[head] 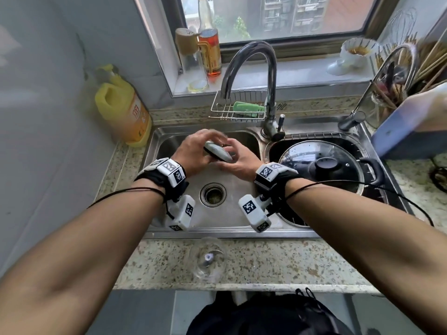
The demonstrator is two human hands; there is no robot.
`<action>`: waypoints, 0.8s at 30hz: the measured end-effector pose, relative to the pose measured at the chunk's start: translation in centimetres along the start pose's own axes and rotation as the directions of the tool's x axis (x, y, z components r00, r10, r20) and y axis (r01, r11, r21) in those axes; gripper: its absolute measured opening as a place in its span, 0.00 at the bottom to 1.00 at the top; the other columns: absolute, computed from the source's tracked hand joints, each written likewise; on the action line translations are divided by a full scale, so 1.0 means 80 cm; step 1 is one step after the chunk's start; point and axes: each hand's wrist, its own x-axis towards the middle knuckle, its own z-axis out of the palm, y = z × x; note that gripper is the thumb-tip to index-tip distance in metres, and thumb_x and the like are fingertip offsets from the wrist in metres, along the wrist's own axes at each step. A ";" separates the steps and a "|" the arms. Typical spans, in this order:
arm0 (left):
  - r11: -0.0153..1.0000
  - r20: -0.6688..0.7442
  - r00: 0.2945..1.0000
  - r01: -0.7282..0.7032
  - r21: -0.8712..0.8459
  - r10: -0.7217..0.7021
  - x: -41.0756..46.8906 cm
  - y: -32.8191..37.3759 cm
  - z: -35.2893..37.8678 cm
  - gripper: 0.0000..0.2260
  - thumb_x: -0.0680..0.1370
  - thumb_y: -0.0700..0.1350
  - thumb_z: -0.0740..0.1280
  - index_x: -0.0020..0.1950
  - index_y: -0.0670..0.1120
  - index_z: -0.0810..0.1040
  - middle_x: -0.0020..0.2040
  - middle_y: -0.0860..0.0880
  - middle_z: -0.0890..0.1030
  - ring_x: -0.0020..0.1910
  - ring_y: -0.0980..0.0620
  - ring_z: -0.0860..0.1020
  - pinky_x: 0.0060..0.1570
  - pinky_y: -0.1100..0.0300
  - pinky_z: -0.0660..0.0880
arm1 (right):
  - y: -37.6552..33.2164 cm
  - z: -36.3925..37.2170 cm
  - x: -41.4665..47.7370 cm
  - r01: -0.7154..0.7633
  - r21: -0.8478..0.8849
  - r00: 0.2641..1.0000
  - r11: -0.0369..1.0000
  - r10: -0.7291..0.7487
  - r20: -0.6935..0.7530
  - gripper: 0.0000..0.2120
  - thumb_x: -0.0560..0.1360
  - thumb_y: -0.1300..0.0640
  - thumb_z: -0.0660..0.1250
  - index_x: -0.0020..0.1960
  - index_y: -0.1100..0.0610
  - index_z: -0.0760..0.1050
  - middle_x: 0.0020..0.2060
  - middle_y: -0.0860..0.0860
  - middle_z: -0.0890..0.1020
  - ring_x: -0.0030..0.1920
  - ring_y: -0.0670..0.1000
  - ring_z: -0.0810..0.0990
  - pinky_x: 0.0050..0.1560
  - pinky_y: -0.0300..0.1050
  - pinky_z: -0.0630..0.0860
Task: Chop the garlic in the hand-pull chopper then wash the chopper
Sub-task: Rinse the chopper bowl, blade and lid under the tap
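Two hands [193, 151] [238, 160] around one chopper lid [217, 152]

sink [232, 213]: brushed steel | counter [266, 264]: speckled stone | faucet [251, 59]: glossy metal | pot lid [314, 160]: glass

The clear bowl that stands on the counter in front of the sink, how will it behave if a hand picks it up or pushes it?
The bowl looks like thin clear plastic, so it is probably light and stiff. It stands close to the front of the counter, so a careless push might send it off the edge. If it is wet from washing, which cannot be told here, it may be slippery.
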 end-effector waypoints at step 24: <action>0.994 0.176 0.981 0.091 -0.064 -0.079 -0.042 -0.043 -0.057 0.39 0.66 0.46 0.83 0.74 0.47 0.71 0.66 0.47 0.79 0.66 0.48 0.76 0.68 0.48 0.72 | -0.054 0.079 -0.027 -0.052 0.155 0.947 0.986 0.098 -0.305 0.42 0.64 0.51 0.81 0.73 0.52 0.65 0.61 0.55 0.77 0.56 0.49 0.80 0.55 0.49 0.81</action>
